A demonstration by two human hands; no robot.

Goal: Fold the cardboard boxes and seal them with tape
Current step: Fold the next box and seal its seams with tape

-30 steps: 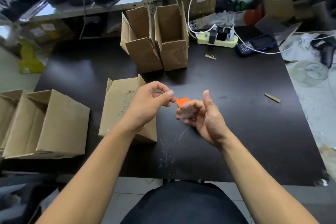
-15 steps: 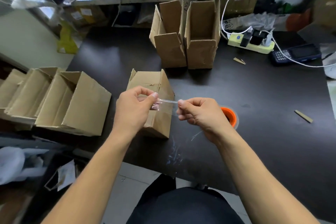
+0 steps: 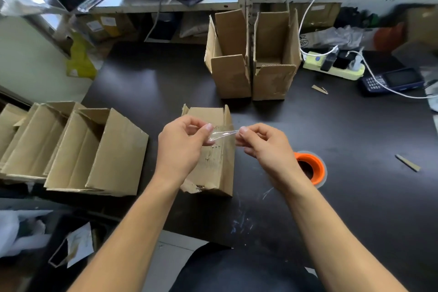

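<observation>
Hands: left (image 3: 181, 147) and right (image 3: 267, 147) fingers pinch tape strip (image 3: 224, 135) ends | strip above box (image 3: 213, 163) | roll (image 3: 310, 168) on surface (image 3: 355, 173), beside right wrist

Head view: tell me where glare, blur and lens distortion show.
Head view: soft glare patches on the dark table; the clear tape strip pinched between left hand and right hand catches a highlight; far right corner smeared; the shelf edge bows from wide-angle distortion; box sharp.
</observation>
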